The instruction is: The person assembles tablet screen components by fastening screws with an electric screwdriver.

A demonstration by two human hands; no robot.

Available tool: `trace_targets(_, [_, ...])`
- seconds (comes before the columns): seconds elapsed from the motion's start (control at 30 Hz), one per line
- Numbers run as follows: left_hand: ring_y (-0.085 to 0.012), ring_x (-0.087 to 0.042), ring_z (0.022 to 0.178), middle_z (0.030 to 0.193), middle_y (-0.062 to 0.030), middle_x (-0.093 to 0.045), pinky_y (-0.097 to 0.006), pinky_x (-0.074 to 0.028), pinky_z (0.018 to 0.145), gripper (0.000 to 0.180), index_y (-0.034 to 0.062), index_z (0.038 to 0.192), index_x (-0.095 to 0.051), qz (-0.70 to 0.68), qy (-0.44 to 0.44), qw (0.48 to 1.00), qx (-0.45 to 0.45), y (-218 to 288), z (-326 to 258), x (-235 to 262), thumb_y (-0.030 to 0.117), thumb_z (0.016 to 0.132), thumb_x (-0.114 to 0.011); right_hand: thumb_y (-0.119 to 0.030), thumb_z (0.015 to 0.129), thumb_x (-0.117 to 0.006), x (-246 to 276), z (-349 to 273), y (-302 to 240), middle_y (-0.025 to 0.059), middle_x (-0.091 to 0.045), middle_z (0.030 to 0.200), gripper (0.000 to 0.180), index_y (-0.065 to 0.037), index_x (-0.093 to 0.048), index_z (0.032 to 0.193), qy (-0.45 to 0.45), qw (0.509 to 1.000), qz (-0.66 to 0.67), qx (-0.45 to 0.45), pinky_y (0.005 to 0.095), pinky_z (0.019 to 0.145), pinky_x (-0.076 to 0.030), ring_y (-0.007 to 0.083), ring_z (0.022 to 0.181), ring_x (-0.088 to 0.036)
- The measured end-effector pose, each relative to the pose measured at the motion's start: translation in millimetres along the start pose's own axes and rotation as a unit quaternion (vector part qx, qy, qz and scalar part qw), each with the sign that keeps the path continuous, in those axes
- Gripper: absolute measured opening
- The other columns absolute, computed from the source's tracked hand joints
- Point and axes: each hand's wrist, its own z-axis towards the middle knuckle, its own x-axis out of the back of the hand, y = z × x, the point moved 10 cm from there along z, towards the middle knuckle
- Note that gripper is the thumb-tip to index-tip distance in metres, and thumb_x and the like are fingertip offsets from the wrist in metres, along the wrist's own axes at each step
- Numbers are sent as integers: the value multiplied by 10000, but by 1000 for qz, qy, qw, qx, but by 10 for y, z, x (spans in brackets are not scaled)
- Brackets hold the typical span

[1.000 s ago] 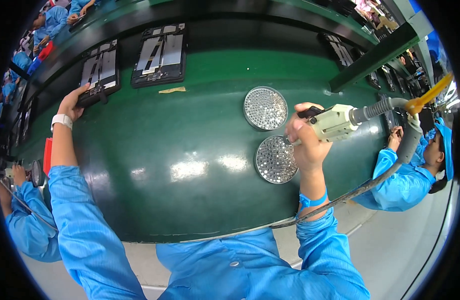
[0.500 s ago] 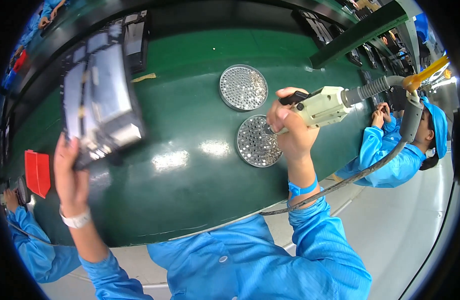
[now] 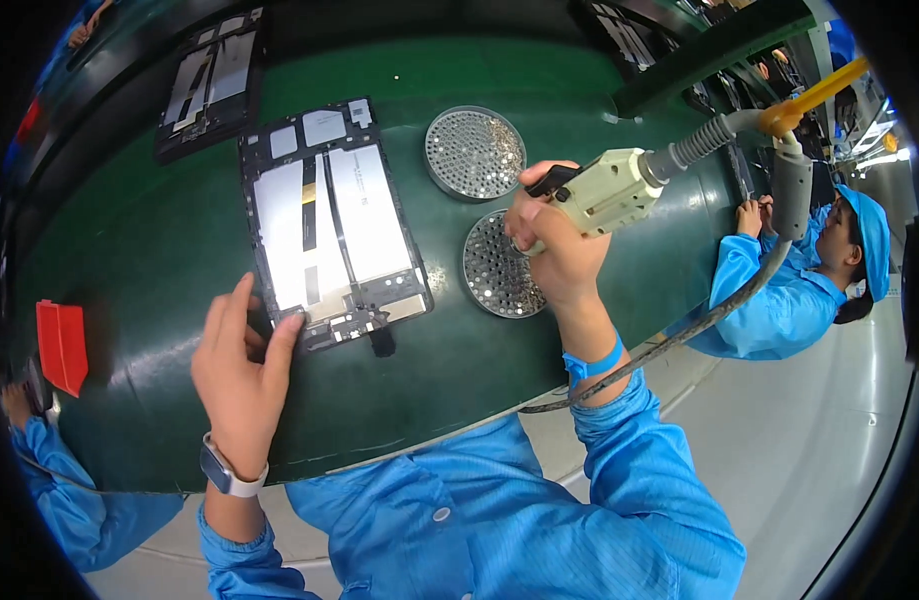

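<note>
An opened tablet [image 3: 374,205] with bare silver battery packs and a black frame lies on the green bench, left of centre. My left hand [image 3: 241,360] grips its lower left corner, the thumb on top and the fingers along the edge. My right hand [image 3: 564,250] is wrapped round a cream electric screwdriver [image 3: 611,195] with a black lever. The driver's tip is hidden behind my fingers, at the nearer round screw dish [image 3: 491,262]. Just beyond stands a second round dish [image 3: 469,158], its perforated plate strewn with small shiny screws.
Another opened tablet [image 3: 214,80] lies at the far left. A red holder [image 3: 62,348] stands near the bench's left end. The driver's grey cable [image 3: 714,320] loops over my right forearm. A green post [image 3: 714,62] slants across the back right. Co-workers in blue [image 3: 794,280] sit on both sides.
My left hand has brought the tablet rightward and down onto the bench in front of me. The yellow strip there is no longer in sight. My right hand stays by the nearer dish.
</note>
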Motion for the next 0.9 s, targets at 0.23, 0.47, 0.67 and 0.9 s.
trace_targets(0.23, [-263,-658,974,1104,-113,-678,-381,-535,775,171,16,961,-699,178,-109,869,-449,864,-361,-485,20,790,-706,31,768,-672,-35,-6,-18,79,-625,829,276,25,-587,1030,0,1000,-10,16,240,479,-437,104,564,-555])
trace_targets(0.47, [-252,-641,946,1060,-118,-681,-354,-530,768,172,-24,913,-684,227,-112,808,-533,878,-431,-801,35,754,-718,37,779,-664,-65,-14,1,58,-606,769,269,32,-601,1041,-10,999,-37,15,225,506,-436,91,569,-546])
trace_targets(0.67, [-265,-628,903,983,-128,-667,-354,-538,708,255,-45,970,-686,101,-108,864,-481,815,-268,-753,18,723,-705,21,804,-651,-55,-1,-179,50,-596,746,275,40,-604,1074,-32,997,-35,63,218,519,-429,83,584,-535])
trace_targets(0.9, [-254,-606,878,1010,-111,-637,-357,-513,667,272,-52,982,-683,192,-64,862,-464,861,-241,-932,27,724,-722,61,797,-641,-67,-8,-188,38,-594,739,314,62,-613,1110,-33,995,-56,78,216,529,-432,72,579,-530])
